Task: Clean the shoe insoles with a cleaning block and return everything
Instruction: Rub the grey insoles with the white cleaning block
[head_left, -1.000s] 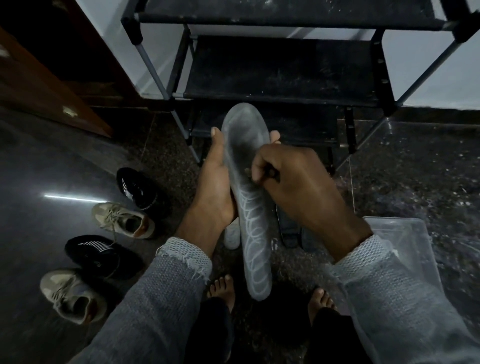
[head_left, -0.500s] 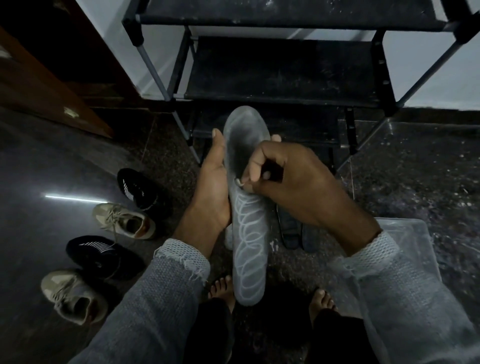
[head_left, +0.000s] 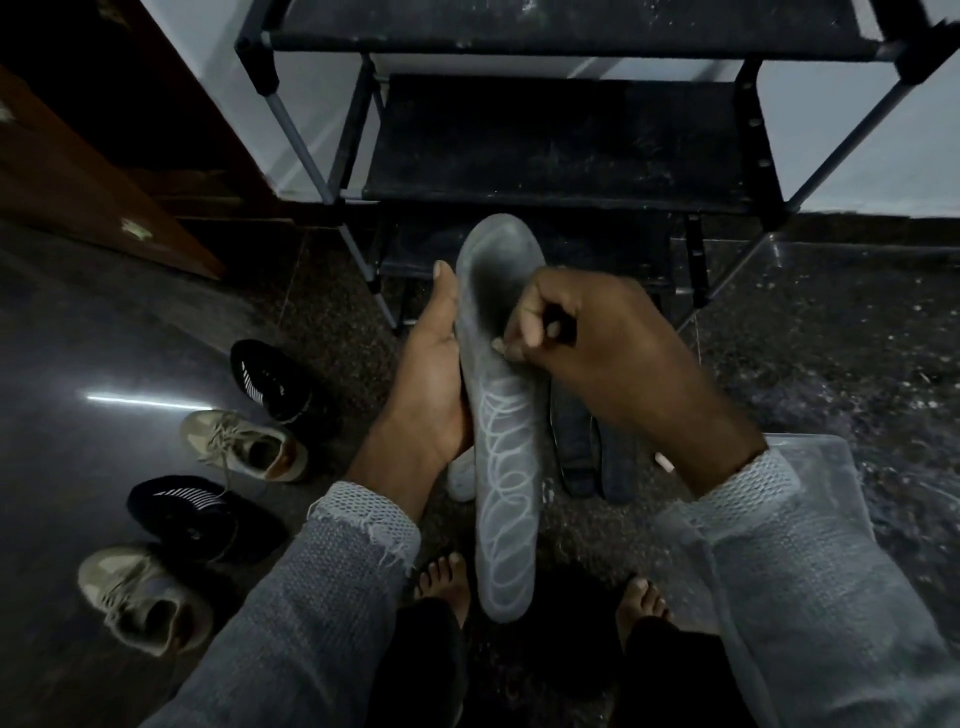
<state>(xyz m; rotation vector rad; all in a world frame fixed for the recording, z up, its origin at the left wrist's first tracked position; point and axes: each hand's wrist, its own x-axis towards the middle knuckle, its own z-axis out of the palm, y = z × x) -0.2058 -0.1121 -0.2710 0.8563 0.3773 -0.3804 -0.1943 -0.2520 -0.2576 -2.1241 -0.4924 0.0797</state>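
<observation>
Insole, grey with pale looped lines, stands lengthwise in mid-air between both hands, above bare feet. Left hand cups its left edge, thumb up along the side. Right hand curls its fingers round a small dark cleaning block pressed to the insole's upper part. Dark insoles lie on the floor just beyond. Four shoes sit left; a black rack stands ahead.

dim, floor glare streak, wide-angle distortion
</observation>
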